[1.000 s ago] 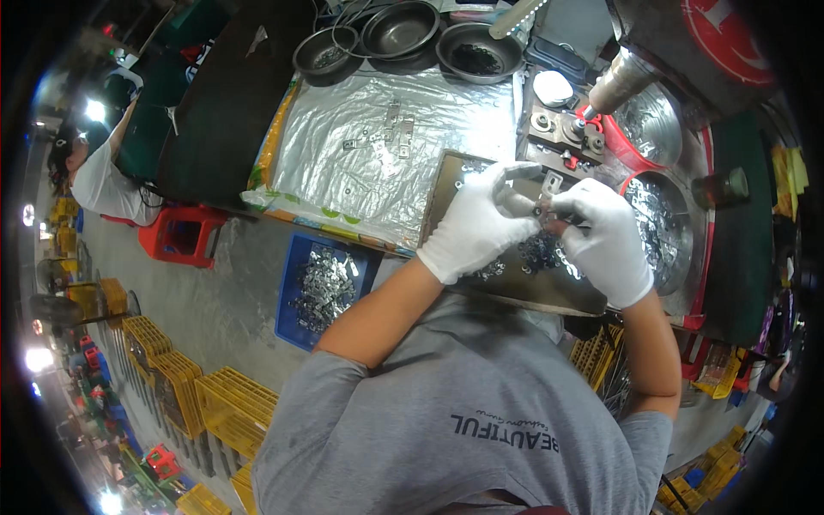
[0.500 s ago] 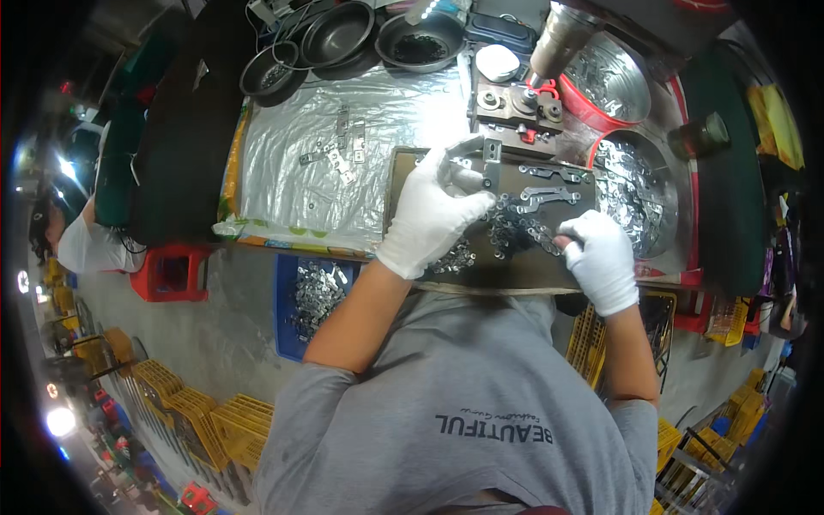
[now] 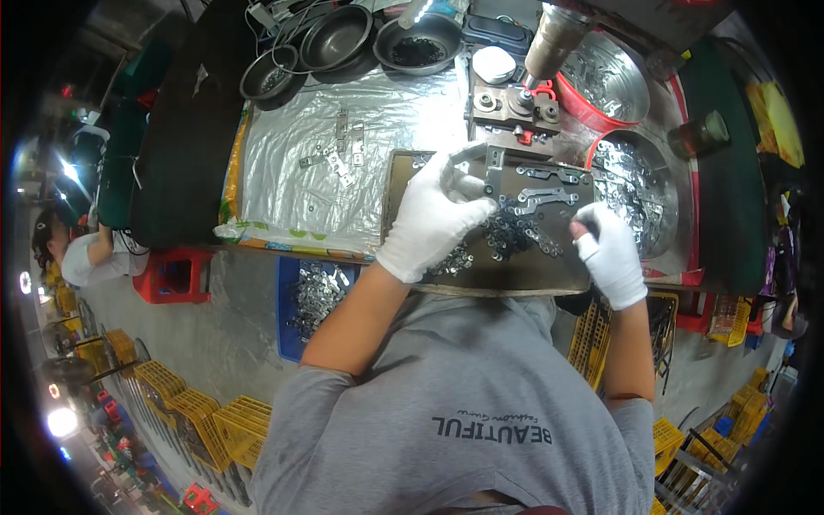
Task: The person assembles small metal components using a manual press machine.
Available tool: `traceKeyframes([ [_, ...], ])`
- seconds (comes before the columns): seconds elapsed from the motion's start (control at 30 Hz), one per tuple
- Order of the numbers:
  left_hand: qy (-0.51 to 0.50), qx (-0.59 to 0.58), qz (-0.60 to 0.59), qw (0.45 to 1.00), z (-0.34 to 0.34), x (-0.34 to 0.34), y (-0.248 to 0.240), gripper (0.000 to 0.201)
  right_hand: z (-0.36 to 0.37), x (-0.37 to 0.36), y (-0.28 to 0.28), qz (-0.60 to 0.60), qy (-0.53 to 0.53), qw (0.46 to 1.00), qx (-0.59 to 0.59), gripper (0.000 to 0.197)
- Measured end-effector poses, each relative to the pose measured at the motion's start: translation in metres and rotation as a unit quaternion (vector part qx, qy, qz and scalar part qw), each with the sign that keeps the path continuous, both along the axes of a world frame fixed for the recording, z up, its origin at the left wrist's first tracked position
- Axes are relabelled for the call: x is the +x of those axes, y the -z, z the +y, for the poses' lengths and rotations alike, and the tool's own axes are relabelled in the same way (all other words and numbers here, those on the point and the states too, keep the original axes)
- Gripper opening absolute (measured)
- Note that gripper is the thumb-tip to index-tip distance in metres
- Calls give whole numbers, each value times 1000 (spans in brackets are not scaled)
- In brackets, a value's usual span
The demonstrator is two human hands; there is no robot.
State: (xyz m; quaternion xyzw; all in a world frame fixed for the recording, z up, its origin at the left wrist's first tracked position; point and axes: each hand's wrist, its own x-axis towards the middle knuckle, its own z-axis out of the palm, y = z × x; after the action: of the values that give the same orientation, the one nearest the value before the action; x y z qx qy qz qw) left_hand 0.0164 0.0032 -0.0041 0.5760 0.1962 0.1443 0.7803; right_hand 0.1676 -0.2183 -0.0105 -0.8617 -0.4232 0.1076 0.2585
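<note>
Left hand (image 3: 427, 221): fingers curved, thumb opposed, a flat bracket (image 3: 495, 165) held at the tips, at the hand's 2 o'clock, over the tray (image 3: 532, 275). Right hand (image 3: 613, 251): loosely curled at the tray's 3 o'clock; cannot tell whether anything is pinched. Small parts (image 3: 508, 240) heaped mid-tray, at the right hand's 9 o'clock. Risks, judged: smooth metal against glove fabric could let the bracket twist or drop into the heap; crowded parts could come up two at once.
</note>
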Motion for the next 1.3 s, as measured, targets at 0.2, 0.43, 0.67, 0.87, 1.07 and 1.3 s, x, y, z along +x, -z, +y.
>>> traceKeyframes([
  [0.2,27,15,2,1000,-11,7,5,63,37,-9,-27,414,108,873,236,30],
  [0.43,32,1,11,999,-14,7,0,61,64,-30,-22,433,107,860,247,22],
  [0.67,20,21,-1,1000,-13,3,10,62,69,-34,-12,337,99,906,234,17],
  [0.87,24,28,14,999,-13,3,3,63,69,-33,-10,291,100,928,207,16],
  [1.07,8,35,3,999,-16,8,9,64,67,-31,0,288,95,931,203,16],
  [1.3,-2,30,24,999,-10,7,7,68,50,-2,1,243,85,935,244,27],
])
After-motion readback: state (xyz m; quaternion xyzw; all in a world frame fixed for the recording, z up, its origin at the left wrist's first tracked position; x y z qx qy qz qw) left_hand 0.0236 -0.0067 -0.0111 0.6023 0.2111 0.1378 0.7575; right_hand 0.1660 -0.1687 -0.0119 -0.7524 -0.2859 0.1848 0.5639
